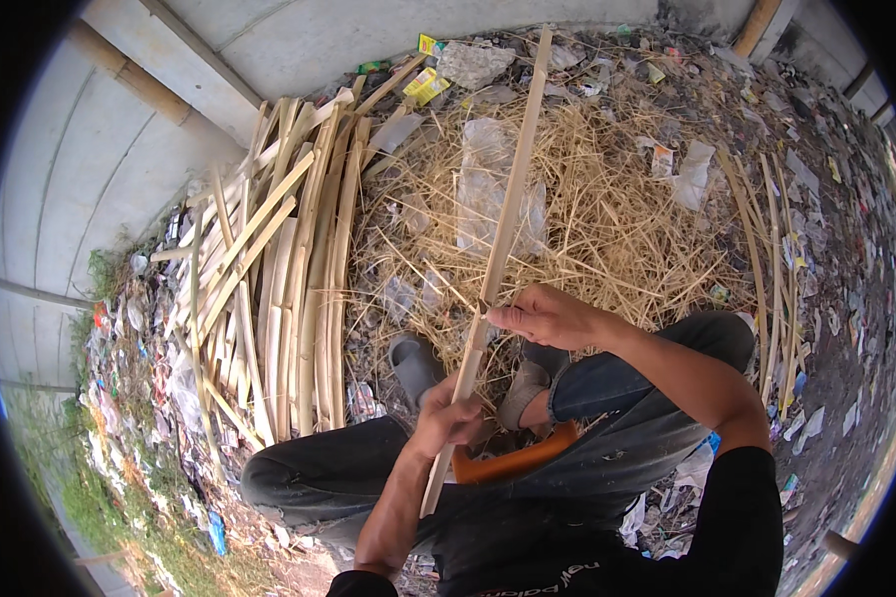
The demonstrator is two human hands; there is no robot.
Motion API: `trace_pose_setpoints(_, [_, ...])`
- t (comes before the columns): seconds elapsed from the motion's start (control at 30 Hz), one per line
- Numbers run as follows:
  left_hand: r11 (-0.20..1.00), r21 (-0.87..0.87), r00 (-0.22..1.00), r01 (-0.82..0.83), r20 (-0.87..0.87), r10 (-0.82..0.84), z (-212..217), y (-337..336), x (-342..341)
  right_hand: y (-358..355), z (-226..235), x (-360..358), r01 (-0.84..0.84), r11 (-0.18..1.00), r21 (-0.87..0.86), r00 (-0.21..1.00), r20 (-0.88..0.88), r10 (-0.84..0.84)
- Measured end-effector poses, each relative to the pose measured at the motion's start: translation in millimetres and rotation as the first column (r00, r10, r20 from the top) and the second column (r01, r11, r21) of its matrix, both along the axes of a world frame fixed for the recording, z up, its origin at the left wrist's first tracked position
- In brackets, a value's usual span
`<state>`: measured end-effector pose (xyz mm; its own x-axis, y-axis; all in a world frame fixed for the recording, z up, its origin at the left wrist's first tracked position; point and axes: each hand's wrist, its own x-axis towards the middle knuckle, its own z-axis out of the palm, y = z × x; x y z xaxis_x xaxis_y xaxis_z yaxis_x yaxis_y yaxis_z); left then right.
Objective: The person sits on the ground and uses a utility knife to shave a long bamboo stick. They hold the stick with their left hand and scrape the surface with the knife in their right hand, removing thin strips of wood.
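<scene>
Left hand (448, 418) is gripping the long bamboo strip (498, 249) low by the knees, right hand (538, 316) is pinching it higher with a small blade, apparently shaving it, needing steady strokes, shavings (607, 209) and stacked slats (289, 269) lying beyond.

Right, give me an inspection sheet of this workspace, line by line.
Surface: bare ground strewn with dry shavings.
Job's things: long bamboo strip held upright-slanted over the lap.
Clutter: stack of split bamboo strips on the person's left; plastic wrappers and litter all round.
Hands: left hand grips the strip low down; right hand pinches it higher up.
Cables: nothing seen.
Surroundings: concrete wall behind the stack; orange seat under the person.
</scene>
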<state>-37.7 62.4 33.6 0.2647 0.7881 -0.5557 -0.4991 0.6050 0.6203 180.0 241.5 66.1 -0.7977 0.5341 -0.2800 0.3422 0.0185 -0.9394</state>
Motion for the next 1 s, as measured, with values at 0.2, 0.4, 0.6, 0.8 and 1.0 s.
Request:
trace_pose_setpoints(0.2, [1.0,-0.02,0.99,-0.002,0.143,0.005,2,-2,1,20,-5,12,0.225,0.807,0.546,0.954,0.045,-0.297])
trace_pose_setpoints(0.4, [1.0,-0.027,0.925,0.005,0.379,0.005,-9,-6,-5,29,13,21,0.246,0.796,0.553,0.913,0.144,-0.382])
trace_pose_setpoints(0.6, [0.998,-0.069,0.866,-0.005,0.498,0.039,-13,-8,-7,25,6,22,0.274,0.779,0.564,0.95,-0.033,-0.31])
trace_pose_setpoints(0.8, [0.996,-0.085,0.845,0.027,0.534,0.022,-15,-11,-4,26,13,14,0.237,0.729,0.643,0.885,0.166,-0.434])
trace_pose_setpoints(1.0, [0.994,-0.093,0.88,0.061,0.475,-0.009,-10,-4,-1,-2,-11,2,0.237,0.641,0.73,0.924,0.034,-0.38])
